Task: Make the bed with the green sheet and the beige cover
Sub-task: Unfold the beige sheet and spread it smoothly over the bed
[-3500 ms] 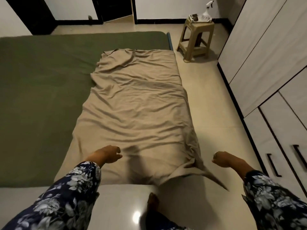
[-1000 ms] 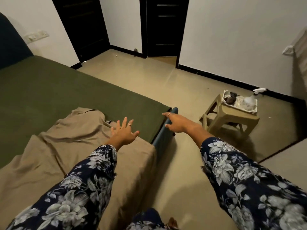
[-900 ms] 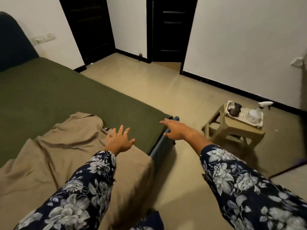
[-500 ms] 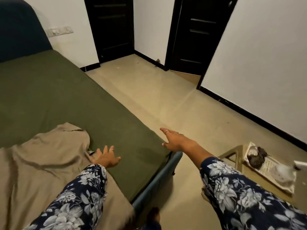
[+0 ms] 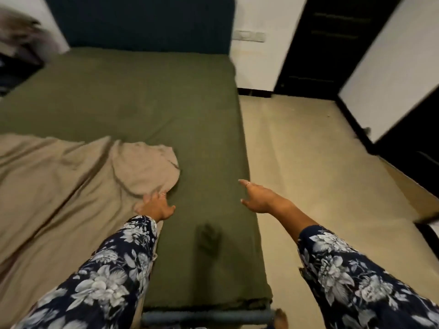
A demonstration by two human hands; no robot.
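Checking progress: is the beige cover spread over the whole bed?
No. The cover lies bunched on the left; green sheet shows bare.

Beige tiled floor [image 5: 320, 167] right of bed. White walls [image 5: 389, 65], black skirting. Dark door [image 5: 320, 43] ajar. Dark teal headboard [image 5: 142, 22]. Wall switch plate [image 5: 248, 36].

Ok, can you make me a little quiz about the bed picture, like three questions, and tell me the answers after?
1. True or false: the beige cover is spread over the whole green sheet.
2. Which hand touches the beige cover? A) left hand B) right hand C) both
3. Fill in: the right hand reaches out with open fingers over the bed's ____ edge, holding nothing.

Key:
1. False. The cover lies rumpled on the left part only; the green sheet is bare on the right and toward the dark headboard.
2. A
3. right
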